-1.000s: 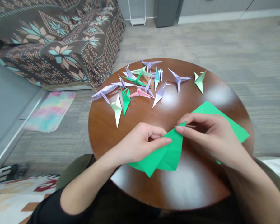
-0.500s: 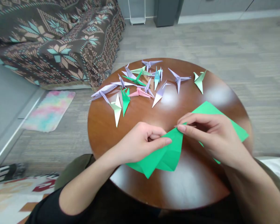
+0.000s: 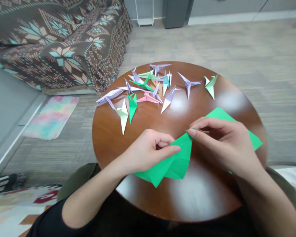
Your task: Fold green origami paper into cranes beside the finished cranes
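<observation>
1 folded green paper (image 3: 172, 164) was held above the counter (image 3: 158, 122), toward its near edge. The left hand (image 3: 148, 151) gripped it with the thumb laid flat on top, while the right hand (image 3: 223, 141) had its fingers pinched together on the upper right corner. Beyond the right hand, partly hidden by it, a green sheet (image 3: 218, 113) lay near the counter's right edge. Paper cranes (image 3: 145, 85) crowded the far left edge, 1 pink crane (image 3: 148, 98) among them; 1 pale green crane (image 3: 210, 87) stood apart at the far right edge.
</observation>
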Demonstrator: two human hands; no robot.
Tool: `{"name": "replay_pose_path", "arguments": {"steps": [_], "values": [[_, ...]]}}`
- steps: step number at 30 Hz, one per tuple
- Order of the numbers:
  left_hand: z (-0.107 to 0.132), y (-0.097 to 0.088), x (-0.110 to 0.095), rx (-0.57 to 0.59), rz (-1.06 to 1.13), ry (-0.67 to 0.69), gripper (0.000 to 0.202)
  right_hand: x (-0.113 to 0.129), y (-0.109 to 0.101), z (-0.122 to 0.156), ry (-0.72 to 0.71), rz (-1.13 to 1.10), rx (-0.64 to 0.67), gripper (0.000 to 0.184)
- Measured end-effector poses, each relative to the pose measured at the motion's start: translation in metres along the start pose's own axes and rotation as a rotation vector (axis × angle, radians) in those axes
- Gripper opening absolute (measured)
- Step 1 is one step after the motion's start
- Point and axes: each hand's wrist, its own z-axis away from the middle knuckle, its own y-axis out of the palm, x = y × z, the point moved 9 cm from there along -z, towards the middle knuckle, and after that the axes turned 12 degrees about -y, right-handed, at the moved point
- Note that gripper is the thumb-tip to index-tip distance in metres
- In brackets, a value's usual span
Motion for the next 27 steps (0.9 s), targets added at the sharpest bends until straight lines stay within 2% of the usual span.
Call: {"name": "replay_pose_path", "arguments": {"steps": [7, 14, 21, 27], "values": [[0.0, 0.002, 0.0, 0.017, 0.018, -0.007, 0.033, -0.002, -0.001, 0.001, 0.006, -0.024, -0.007, 0.016], [0.0, 0.002, -0.001, 0.006, -0.01, -0.005, 0.035, -0.007, -0.014, 0.002, -0.002, 0.03, -0.094, 0.021], [0.0, -0.001, -0.001, -0.021, -0.032, 0.004, 0.033, -0.004, 0.004, 0.002, 0.066, -0.103, 0.044, 0.017], [0.001, 0.001, -0.002, 0.001, 0.004, 0.008, 0.032, -0.01, 0.005, 0.004, 0.123, -0.153, 0.041, 0.016]]}}
